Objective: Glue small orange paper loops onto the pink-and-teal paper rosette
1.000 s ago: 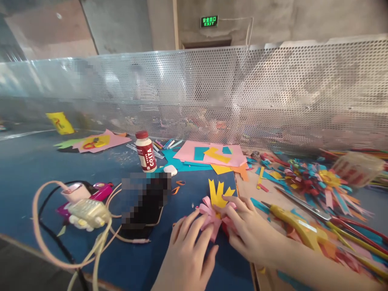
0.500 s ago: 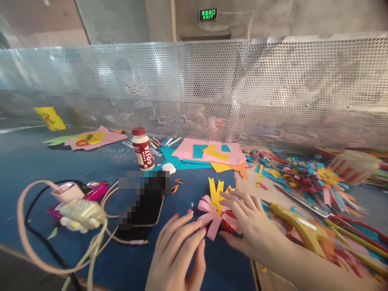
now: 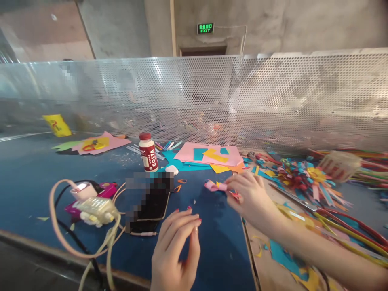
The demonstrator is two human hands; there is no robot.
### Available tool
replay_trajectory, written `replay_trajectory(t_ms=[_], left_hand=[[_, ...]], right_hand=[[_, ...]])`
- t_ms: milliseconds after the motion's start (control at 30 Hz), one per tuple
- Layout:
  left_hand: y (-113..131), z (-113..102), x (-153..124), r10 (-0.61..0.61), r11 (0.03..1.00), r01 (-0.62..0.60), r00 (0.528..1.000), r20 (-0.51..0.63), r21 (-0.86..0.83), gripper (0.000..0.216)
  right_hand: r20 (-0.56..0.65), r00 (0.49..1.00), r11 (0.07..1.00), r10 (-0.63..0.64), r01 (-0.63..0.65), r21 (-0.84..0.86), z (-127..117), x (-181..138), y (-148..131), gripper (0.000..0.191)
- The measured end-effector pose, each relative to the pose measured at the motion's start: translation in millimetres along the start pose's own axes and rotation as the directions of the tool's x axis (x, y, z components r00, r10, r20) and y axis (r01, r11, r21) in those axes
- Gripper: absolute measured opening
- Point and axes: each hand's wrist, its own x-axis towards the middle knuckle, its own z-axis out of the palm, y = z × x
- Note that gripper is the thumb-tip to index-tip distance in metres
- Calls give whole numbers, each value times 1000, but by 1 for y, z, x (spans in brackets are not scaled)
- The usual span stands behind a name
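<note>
- Right hand [image 3: 247, 196] pinched on paper flower [image 3: 216, 186], lifted off worktop [image 3: 36, 169]; loops point left, long axis level.
- Left hand [image 3: 177, 246] empty, fingers loosely apart.

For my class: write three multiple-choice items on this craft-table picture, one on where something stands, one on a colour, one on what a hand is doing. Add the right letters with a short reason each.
1. Where does the bottle stand?
A. On the blue table top, left of the pink sheets
B. Inside the plastic cup
C. On the phone

2. What colour is the bottle's cap?
A. Green
B. Red
C. White

3. What is the right hand doing?
A. Lying flat and empty
B. Pinching a pink paper flower above the table
C. Gripping the scissors

Answers:
1 A, it stands upright on the table beside the pink sheets.
2 B, the cap is plainly red.
3 B, the paper flower is between its fingertips; the left hand holds nothing.
</note>
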Motion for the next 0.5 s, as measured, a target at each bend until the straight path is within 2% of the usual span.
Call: replay_trajectory(t_ms=[67,100,133,200,267,333,400,500], left_hand=[[-1,-2,-2,-85,994,81,995,-47,-80,27],[-1,-2,-3,-142,983,133,988,-66,-124,25],[-2,-3,-4,-205,967,190,976,-77,-167,23],[-3,-4,-6,-316,928,291,945,-81,-231,20],[-3,-4,-8,-377,902,350,924,-67,-252,20],[-3,-4,-8,-387,899,368,921,-40,-239,19],[-1,-3,-7,-366,911,358,931,-2,-204,17],[1,-2,-5,-325,935,327,945,36,-139,16]], right_hand=[[17,998,997,61,-62,51,-28,17,5,14],[65,992,988,106,-112,102,-43,25,7,18],[269,951,940,154,-224,256,-56,33,10,22],[543,834,825,99,-375,424,-72,44,15,27],[689,724,848,23,-380,370,-72,49,22,29],[741,671,930,20,-285,233,-58,47,29,31],[733,678,965,56,-225,134,-39,40,37,30],[612,785,991,100,-133,9,-18,23,41,28]])
